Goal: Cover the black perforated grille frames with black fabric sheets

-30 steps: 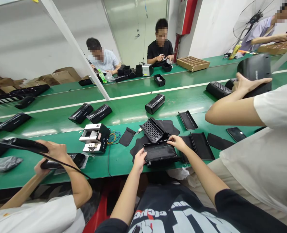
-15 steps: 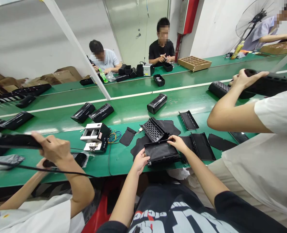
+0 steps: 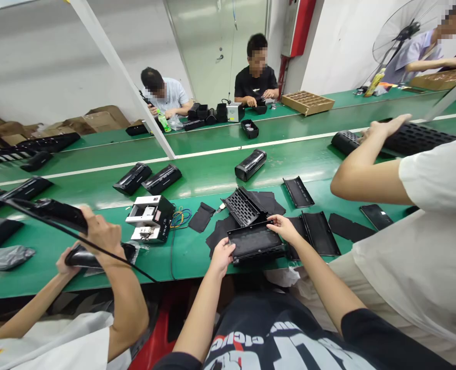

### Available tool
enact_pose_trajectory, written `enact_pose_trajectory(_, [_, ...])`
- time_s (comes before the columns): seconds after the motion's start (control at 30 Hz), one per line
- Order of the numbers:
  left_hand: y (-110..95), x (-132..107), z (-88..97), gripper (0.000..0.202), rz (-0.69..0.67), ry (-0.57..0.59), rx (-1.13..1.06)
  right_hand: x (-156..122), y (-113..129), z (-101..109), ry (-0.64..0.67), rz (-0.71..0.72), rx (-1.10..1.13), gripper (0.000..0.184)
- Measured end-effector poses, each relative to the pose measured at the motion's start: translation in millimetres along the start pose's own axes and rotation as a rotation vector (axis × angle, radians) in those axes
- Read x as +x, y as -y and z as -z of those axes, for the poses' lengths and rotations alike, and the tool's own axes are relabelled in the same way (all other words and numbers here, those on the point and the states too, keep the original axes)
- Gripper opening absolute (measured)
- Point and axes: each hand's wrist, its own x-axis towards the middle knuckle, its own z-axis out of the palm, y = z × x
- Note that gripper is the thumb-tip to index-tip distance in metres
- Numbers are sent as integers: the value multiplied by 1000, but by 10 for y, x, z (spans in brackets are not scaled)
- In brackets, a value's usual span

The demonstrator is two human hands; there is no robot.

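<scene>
A shallow black plastic housing panel [image 3: 254,242] lies at the near edge of the green bench, its open side up. My left hand [image 3: 222,254] grips its left end with curled fingers. My right hand [image 3: 284,227] pinches its far right corner. Just behind it leans a black perforated grille panel [image 3: 244,205] on a pile of flat black fabric pieces [image 3: 218,231]. To the right rests another black tray-shaped panel [image 3: 320,232].
A white-and-black device [image 3: 150,218] with coloured wires sits to the left. A co-worker's hands [image 3: 96,239] at left hold black parts and a cable. Another person's arm [image 3: 366,164] at right reaches over a long grille. Black speaker bodies [image 3: 251,164] lie on the conveyor; a phone [image 3: 376,216] lies at right.
My hands stay on the panel, which has shifted slightly. The co-worker at right has lowered a long black grille onto the belt. The left co-worker's hands have moved their black parts.
</scene>
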Motion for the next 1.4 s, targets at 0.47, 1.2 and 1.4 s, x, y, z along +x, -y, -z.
enact_pose_trajectory(0.47, [-52,-8,-15,43,-19,31,-80,-186,18,64,67,-247,602,43])
enact_pose_trajectory(1.2, [-153,1,-41,37,13,26,-59,-309,-101,145,81,-469,604,32])
enact_pose_trajectory(1.4, [-173,24,34,35,17,21,-74,-381,-75,90,127,-465,669,29])
